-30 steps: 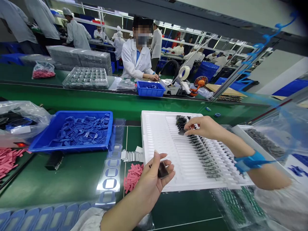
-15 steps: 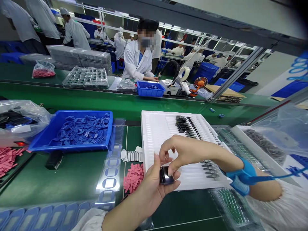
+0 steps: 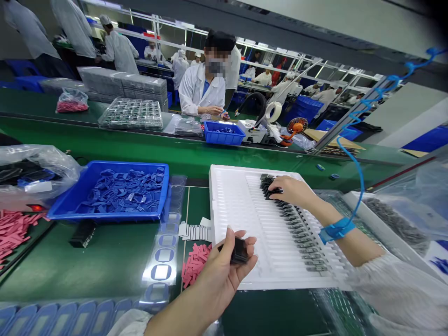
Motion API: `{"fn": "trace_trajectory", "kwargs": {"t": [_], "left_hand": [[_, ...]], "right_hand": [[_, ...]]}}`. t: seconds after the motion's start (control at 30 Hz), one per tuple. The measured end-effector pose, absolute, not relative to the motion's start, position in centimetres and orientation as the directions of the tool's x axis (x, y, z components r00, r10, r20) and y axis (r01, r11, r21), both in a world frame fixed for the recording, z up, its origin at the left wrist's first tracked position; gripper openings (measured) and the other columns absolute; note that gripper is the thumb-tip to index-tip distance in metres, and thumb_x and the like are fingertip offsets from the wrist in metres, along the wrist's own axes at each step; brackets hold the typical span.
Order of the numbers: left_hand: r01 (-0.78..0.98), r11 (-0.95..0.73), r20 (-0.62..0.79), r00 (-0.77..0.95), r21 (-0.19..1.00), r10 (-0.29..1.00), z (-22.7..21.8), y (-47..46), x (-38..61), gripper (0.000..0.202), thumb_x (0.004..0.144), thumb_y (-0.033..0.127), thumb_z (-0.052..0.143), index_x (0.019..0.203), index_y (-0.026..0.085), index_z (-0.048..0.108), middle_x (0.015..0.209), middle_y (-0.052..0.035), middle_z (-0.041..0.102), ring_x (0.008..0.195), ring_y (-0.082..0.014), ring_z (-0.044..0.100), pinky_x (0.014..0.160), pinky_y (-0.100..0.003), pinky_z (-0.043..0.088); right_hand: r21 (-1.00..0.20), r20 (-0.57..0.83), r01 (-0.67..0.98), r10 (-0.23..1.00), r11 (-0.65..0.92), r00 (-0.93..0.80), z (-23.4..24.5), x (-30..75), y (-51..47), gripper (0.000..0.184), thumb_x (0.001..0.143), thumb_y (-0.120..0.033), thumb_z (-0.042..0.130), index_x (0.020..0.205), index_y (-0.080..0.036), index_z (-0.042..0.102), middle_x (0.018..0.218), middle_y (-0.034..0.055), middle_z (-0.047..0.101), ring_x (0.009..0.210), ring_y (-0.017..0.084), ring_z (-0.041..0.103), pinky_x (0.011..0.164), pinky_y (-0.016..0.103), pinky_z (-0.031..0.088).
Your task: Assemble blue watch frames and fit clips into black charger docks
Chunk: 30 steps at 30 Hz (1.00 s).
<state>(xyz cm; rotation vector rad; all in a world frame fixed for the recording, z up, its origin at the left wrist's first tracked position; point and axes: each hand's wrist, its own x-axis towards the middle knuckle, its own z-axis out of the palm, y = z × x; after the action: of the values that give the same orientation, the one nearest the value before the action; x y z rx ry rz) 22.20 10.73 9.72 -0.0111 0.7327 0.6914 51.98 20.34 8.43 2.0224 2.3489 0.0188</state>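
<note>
- Although left hand (image 3: 224, 268) holds black pieces (image 3: 239, 252) near white tray (image 3: 233, 196), count unclear behind fingers.
- Right hand (image 3: 293, 190) at dark parts (image 3: 284, 208) in tray; contact indistinct, cannot tell whether grip holds one.

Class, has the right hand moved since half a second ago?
Yes: against the white tray, the right hand has moved forward and right, from the left hand to the dark parts.

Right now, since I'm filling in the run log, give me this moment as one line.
left hand: holding dark pieces | right hand: at row of parts in white tray | large blue bin: left of tray
</note>
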Motion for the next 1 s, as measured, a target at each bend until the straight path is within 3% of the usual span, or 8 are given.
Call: {"fn": "trace_trajectory", "kwargs": {"t": [0.13, 0.37, 0.43, 0.53, 0.63, 0.77, 0.9, 1.0], "left_hand": [[-0.6, 0.772, -0.584, 0.557, 0.21, 0.591, 9.6, 10.8, 22.1, 0.027, 0.081, 0.029, 0.06, 0.096, 0.007, 0.059, 0.103, -0.0174, 0.067, 0.065, -0.0096, 0.066, 0.067, -0.022, 0.058], [-0.627, 0.732, -0.532, 0.537, 0.268, 0.655, 9.0, 11.0, 21.9, 0.017, 0.078, 0.028, 0.064, 0.079, 0.011, 0.063, 0.081, -0.0075, 0.069, 0.075, -0.0122, 0.066, 0.072, -0.024, 0.057], [-0.621, 0.728, -0.536, 0.525, 0.289, 0.661, 8.8, 11.1, 22.0, 0.017, 0.078, 0.029, 0.064, 0.078, 0.012, 0.063, 0.084, -0.0076, 0.069, 0.077, -0.0127, 0.066, 0.072, -0.024, 0.057], [-0.608, 0.722, -0.533, 0.511, 0.33, 0.675, 8.6, 11.2, 22.3, 0.019, 0.077, 0.031, 0.065, 0.08, 0.013, 0.064, 0.087, -0.0072, 0.069, 0.078, -0.0127, 0.065, 0.072, -0.023, 0.056], [-0.572, 0.729, -0.512, 0.527, 0.376, 0.678, 8.8, 11.0, 22.6, 0.023, 0.078, 0.034, 0.064, 0.084, 0.012, 0.066, 0.085, -0.0067, 0.068, 0.078, -0.0122, 0.064, 0.073, -0.022, 0.055], [-0.498, 0.776, -0.523, 0.575, 0.387, 0.63, 9.0, 10.5, 22.4, 0.028, 0.078, 0.037, 0.063, 0.087, 0.01, 0.067, 0.083, -0.0077, 0.068, 0.08, -0.0142, 0.064, 0.075, -0.025, 0.055], [-0.503, 0.785, -0.54, 0.574, 0.361, 0.616, 8.7, 10.1, 22.0, 0.018, 0.079, 0.028, 0.063, 0.084, 0.011, 0.066, 0.077, -0.0065, 0.069, 0.072, -0.0112, 0.065, 0.068, -0.021, 0.056], [-0.521, 0.778, -0.541, 0.565, 0.351, 0.623, 8.7, 10.0, 21.9, 0.013, 0.078, 0.022, 0.064, 0.086, 0.011, 0.066, 0.075, -0.0059, 0.069, 0.07, -0.0106, 0.065, 0.066, -0.021, 0.056]], "right_hand": [[0.072, -0.022, 0.983, 0.986, 0.168, -0.166, 8.4, 51.4, 20.5, 0.009, 0.071, -0.03, 0.059, 0.074, -0.023, 0.065, 0.083, 0.0041, 0.066, 0.084, 0.023, 0.06, 0.061, 0.029, 0.043], [0.026, 0.027, 0.99, 0.99, 0.138, -0.139, 11.4, 49.4, 19.7, 0.013, 0.077, -0.031, 0.057, 0.079, -0.021, 0.066, 0.078, 0.0038, 0.067, 0.07, 0.019, 0.059, 0.058, 0.027, 0.039], [-0.118, 0.032, 0.975, 0.982, 0.187, -0.184, 13.7, 47.5, 18.6, 0.024, 0.079, -0.042, 0.057, 0.086, -0.021, 0.066, 0.08, 0.0031, 0.067, 0.067, 0.016, 0.057, 0.058, 0.025, 0.04], [-0.551, -0.101, 0.773, 0.895, 0.314, -0.435, 16.8, 43.7, 16.8, 0.034, 0.072, -0.05, 0.064, 0.082, -0.017, 0.068, 0.075, 0.0029, 0.066, 0.062, 0.013, 0.052, 0.057, 0.024, 0.04], [-0.723, -0.228, 0.624, 0.749, 0.299, -0.622, 17.8, 40.3, 15.9, 0.036, 0.07, -0.049, 0.067, 0.08, -0.015, 0.069, 0.072, 0.0022, 0.066, 0.062, 0.011, 0.05, 0.059, 0.023, 0.04], [-0.755, -0.301, 0.613, 0.707, 0.233, -0.64, 16.3, 38.2, 15.6, 0.038, 0.068, -0.048, 0.069, 0.082, -0.012, 0.071, 0.073, 0.0037, 0.067, 0.063, 0.011, 0.051, 0.06, 0.023, 0.041], [-0.767, -0.187, 0.57, 0.747, 0.295, -0.638, 15.1, 38.1, 14.9, 0.034, 0.072, -0.046, 0.067, 0.083, -0.014, 0.071, 0.081, 0.0048, 0.069, 0.075, 0.014, 0.057, 0.065, 0.022, 0.044], [-0.574, -0.115, 0.724, 0.838, 0.382, -0.533, 15.0, 40.2, 15.3, 0.029, 0.076, -0.043, 0.064, 0.091, -0.019, 0.069, 0.091, 0.0022, 0.069, 0.081, 0.013, 0.06, 0.066, 0.02, 0.045]]}}
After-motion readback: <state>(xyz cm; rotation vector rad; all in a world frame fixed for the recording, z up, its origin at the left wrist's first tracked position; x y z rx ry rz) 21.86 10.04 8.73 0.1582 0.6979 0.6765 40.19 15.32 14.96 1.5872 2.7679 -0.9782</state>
